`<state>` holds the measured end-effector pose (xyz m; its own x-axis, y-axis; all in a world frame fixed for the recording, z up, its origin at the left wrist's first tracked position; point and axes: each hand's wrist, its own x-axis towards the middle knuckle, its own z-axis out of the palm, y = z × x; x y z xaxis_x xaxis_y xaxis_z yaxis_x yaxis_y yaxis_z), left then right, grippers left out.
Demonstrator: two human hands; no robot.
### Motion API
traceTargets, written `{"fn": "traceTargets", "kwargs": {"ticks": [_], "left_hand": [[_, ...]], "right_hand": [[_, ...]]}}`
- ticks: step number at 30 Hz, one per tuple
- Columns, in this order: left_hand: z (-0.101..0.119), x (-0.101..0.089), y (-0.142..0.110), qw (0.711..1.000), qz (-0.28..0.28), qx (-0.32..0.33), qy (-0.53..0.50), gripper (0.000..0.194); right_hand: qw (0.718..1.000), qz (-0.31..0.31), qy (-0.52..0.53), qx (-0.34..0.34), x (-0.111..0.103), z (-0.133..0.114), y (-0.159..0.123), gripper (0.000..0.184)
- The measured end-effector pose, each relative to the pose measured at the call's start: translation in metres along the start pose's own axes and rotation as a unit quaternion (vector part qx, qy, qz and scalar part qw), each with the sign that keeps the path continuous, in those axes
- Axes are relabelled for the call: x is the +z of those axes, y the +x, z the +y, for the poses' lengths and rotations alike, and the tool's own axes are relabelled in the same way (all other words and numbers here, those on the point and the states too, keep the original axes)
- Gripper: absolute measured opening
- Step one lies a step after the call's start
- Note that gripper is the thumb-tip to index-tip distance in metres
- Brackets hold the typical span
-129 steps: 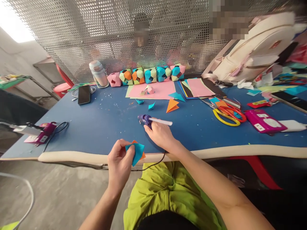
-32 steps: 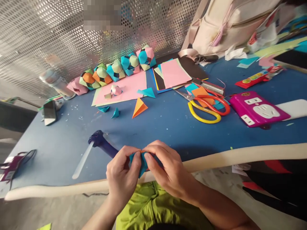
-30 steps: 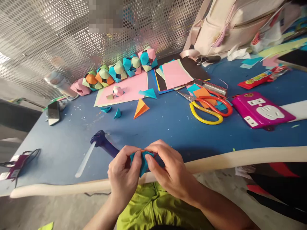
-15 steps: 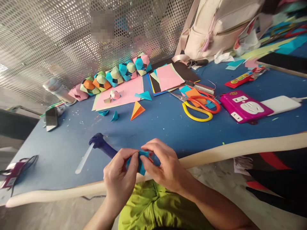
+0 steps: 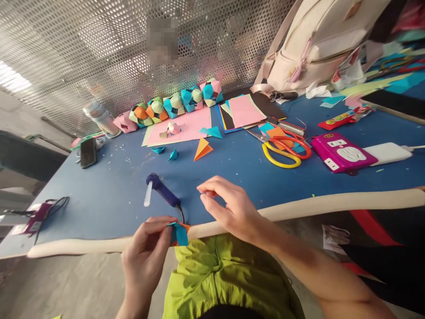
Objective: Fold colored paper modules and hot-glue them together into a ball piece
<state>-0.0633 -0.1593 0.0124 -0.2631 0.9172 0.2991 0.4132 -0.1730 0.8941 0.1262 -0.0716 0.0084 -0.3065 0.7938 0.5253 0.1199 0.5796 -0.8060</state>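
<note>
My left hand point(image 5: 146, 254) pinches a folded blue paper piece point(image 5: 179, 235) between thumb and fingers, at the table's front edge. A bit of orange paper shows behind the blue. My right hand point(image 5: 229, 206) hovers over the table edge, fingers curved and apart from the thumb, with nothing visible in it. Between and beyond the hands lies a dark blue glue gun point(image 5: 165, 191) with a whitish glue stick point(image 5: 148, 194) poking out of one end. Farther back are an orange folded paper piece point(image 5: 202, 149) and small blue folded pieces point(image 5: 173, 154).
A row of folded paper balls point(image 5: 174, 105) stands along the perforated metal screen. Pink paper sheets point(image 5: 195, 118), scissors point(image 5: 282, 155), a magenta power strip point(image 5: 343, 153), a phone point(image 5: 88, 153), a bottle point(image 5: 101, 119) and a backpack point(image 5: 322, 44) are also on the table. Padding point(image 5: 332, 203) lines the front edge.
My right hand has let go of the paper and moved away from it. My left hand has drawn the blue piece down and left. The camera view has shifted somewhat.
</note>
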Motion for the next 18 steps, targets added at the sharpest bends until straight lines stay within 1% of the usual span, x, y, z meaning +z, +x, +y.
{"fn": "traceTargets", "kwargs": {"ticks": [1, 2, 3, 5, 6, 7, 9, 10, 12, 14, 16, 18], "left_hand": [[-0.001, -0.007, -0.003, 1.000, 0.018, -0.011, -0.008, 0.008], [-0.002, -0.013, -0.006, 0.999, 0.034, -0.019, -0.017, 0.008], [-0.003, -0.017, -0.007, 0.998, 0.047, -0.028, -0.023, 0.008], [-0.005, -0.025, -0.009, 0.996, 0.068, -0.042, -0.036, 0.009], [-0.005, -0.027, -0.009, 0.995, 0.079, -0.047, -0.041, 0.010], [-0.004, -0.029, -0.010, 0.994, 0.088, -0.050, -0.047, 0.011], [-0.003, -0.033, -0.011, 0.992, 0.099, -0.052, -0.062, 0.011], [-0.002, -0.036, -0.011, 0.991, 0.100, -0.055, -0.069, 0.011], [-0.001, -0.042, -0.013, 0.990, 0.093, -0.065, -0.083, 0.010], [-0.003, -0.049, -0.015, 0.990, 0.077, -0.079, -0.090, 0.012], [-0.008, -0.057, -0.015, 0.991, 0.052, -0.087, -0.088, 0.015], [-0.013, -0.063, -0.014, 0.993, 0.010, -0.089, -0.081, 0.020]], "right_hand": [[0.999, -0.030, -0.008, 0.018, 0.005, -0.002, 0.008, 0.014], [0.996, -0.074, -0.018, 0.046, 0.011, -0.004, 0.016, 0.016], [0.990, -0.119, -0.033, 0.068, 0.020, -0.005, 0.025, 0.021], [0.976, -0.184, -0.063, 0.101, 0.039, -0.005, 0.043, 0.038], [0.967, -0.213, -0.081, 0.117, 0.050, -0.004, 0.051, 0.043], [0.959, -0.229, -0.100, 0.135, 0.061, -0.002, 0.058, 0.044], [0.950, -0.236, -0.114, 0.169, 0.081, 0.003, 0.069, 0.045], [0.951, -0.228, -0.115, 0.173, 0.090, 0.006, 0.073, 0.043], [0.958, -0.204, -0.107, 0.172, 0.103, 0.011, 0.077, 0.030], [0.963, -0.189, -0.096, 0.169, 0.112, 0.011, 0.078, 0.019], [0.967, -0.187, -0.076, 0.158, 0.118, 0.005, 0.079, 0.015], [0.968, -0.192, 0.010, 0.163, 0.121, -0.009, 0.083, 0.016]]}}
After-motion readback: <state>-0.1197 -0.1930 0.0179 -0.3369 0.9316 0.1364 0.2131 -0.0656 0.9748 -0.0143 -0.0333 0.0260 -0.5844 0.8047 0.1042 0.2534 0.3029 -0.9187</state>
